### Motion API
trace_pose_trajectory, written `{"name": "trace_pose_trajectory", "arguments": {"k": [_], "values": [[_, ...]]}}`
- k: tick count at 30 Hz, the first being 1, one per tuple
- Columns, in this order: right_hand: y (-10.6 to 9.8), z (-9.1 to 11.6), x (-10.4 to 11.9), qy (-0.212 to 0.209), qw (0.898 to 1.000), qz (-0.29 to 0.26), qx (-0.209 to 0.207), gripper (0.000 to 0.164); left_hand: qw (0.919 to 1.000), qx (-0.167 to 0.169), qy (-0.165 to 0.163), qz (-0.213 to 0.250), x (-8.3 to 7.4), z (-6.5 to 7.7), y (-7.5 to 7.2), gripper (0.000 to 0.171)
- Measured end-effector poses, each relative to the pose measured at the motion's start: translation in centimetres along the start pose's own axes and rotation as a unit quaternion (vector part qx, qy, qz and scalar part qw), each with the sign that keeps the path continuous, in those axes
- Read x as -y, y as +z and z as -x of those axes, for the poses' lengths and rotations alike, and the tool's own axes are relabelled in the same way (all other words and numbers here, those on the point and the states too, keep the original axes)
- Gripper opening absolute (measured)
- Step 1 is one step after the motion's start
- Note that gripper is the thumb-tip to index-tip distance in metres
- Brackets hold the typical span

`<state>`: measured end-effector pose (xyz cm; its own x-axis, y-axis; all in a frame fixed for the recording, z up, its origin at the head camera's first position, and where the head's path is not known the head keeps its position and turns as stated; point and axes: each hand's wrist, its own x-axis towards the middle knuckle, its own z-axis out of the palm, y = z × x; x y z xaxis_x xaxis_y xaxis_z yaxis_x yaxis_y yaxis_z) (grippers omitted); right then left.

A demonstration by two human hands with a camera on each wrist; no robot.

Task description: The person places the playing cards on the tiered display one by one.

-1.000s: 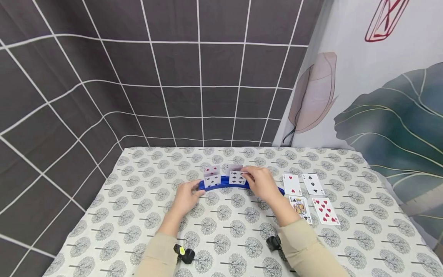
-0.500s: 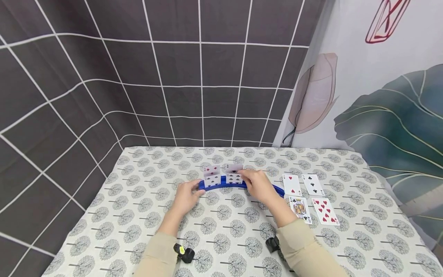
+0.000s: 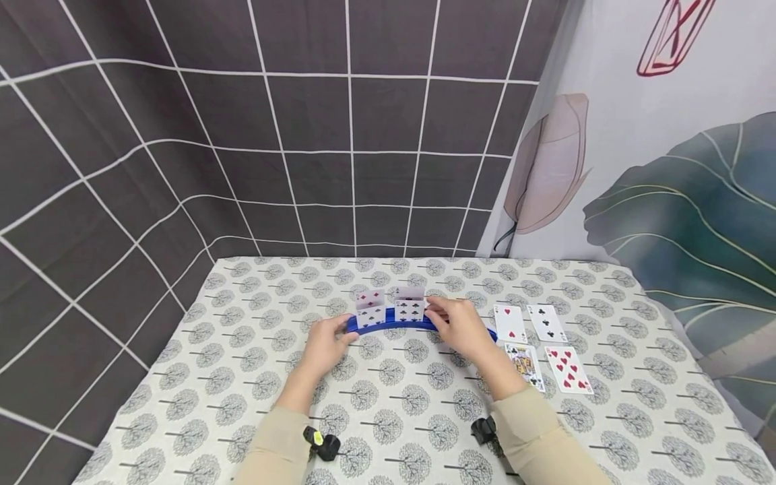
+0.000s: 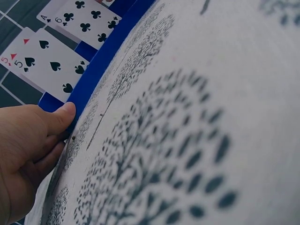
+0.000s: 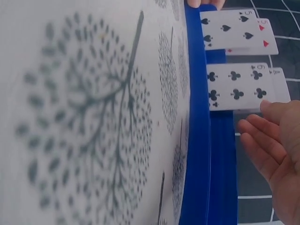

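A curved blue card holder stands on the cloth. My left hand grips its left end, thumb in front. Near that hand, a five of spades stands in the front slot, and behind it a red five, apparently diamonds. Further right, a six of clubs stands upright before an ace, whose face is mostly covered. My right hand is beside this pair, its thumb at the six's corner and its other fingers extended and apart from the card.
To the right lie several face-up cards: a two of hearts, a three of clubs, a king of clubs and a heart card. A tree-print cloth covers the table; a dark checked curtain hangs behind.
The six of clubs has shifted slightly left and sits in the front slot before the ace. My right hand has loosened from it and drawn right. The left hand has stayed still.
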<state>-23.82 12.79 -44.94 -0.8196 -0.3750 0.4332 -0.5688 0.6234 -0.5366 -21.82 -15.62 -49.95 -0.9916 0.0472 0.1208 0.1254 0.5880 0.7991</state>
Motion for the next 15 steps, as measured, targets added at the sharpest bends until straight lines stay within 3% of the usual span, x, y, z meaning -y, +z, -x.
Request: {"name": "trace_pose_trajectory", "arguments": {"k": [15], "values": [[-1.7, 0.6, -1.9, 0.001, 1.000, 0.003, -0.011, 0.022, 1.0000, -0.002, 0.007, -0.006, -0.1, 0.1, -0.1, 0.043]]}}
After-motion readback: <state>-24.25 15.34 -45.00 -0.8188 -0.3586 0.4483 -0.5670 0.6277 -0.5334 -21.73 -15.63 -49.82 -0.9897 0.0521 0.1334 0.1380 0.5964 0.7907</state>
